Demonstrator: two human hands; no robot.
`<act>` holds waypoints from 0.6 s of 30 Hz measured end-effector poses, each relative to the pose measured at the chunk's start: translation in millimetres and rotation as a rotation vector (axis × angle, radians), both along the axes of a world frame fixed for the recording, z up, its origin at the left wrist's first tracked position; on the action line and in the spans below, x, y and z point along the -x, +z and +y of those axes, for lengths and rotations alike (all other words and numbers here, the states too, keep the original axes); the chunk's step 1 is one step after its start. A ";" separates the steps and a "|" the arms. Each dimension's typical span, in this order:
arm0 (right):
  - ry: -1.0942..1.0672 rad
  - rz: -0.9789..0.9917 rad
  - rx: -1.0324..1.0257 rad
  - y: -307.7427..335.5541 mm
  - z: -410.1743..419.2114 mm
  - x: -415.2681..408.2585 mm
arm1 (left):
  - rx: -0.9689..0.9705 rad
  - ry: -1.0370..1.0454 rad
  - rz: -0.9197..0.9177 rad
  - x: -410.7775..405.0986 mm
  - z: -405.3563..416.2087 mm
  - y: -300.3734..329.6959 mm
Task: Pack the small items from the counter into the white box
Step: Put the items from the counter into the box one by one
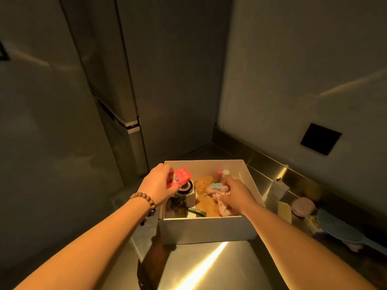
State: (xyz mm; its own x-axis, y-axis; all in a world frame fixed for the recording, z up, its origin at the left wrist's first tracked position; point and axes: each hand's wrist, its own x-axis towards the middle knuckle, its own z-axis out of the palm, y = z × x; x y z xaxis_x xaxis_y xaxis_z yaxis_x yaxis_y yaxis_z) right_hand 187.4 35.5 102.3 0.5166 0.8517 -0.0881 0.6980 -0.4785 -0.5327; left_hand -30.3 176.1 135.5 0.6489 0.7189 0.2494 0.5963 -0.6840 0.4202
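Note:
The white box [207, 230] stands open on the steel counter [209, 266]. My left hand [158, 183] is over the box's left side, shut on a small red-pink packet [182, 176], just above a round black-and-silver item [185, 188]. My right hand [234, 193] reaches into the box's right half, fingers closed on a pale pink soft item [223, 206]. Inside also lie a tan fuzzy thing [204, 203], a small blue bow [216, 186], a pink tube [219, 172], a white-capped bottle [226, 173] and a dark green label [195, 210].
To the right of the box on the counter lie a yellow card [284, 210], a round pinkish case [303, 206], a blue brush [343, 231] and a small white box [281, 188]. A wall with a black square plate [320, 138] runs behind. A tall fridge [117, 97] stands at left.

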 end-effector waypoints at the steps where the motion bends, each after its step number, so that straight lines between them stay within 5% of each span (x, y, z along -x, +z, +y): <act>1: 0.023 -0.029 0.042 -2.2 3.1 -0.1 | 0.003 0.003 -0.001 0.8 0.8 -1.5; 5: 0.168 -0.228 0.176 -7.0 11.3 -0.5 | -0.004 -0.012 -0.013 -3.1 2.7 -2.9; 10: 0.352 -0.003 0.470 -13.6 12.7 0.0 | 0.011 -0.071 -0.035 -19.4 -2.6 -4.1; 13: 0.419 -0.053 0.635 -14.2 13.4 -1.5 | 0.015 -0.106 -0.006 -30.8 -7.8 -8.3; 18: 0.258 0.173 0.359 9.2 -1.6 -12.9 | 0.044 -0.169 0.072 -56.0 -13.2 -19.6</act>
State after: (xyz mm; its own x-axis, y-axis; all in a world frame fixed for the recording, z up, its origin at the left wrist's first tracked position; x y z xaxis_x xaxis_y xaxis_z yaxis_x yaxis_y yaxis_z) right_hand 200.3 34.0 111.5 0.2443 0.8501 -0.4666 0.7337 -0.4766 -0.4842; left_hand 25.7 162.9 115.9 0.7761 0.6077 0.1687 0.5042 -0.7585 0.4128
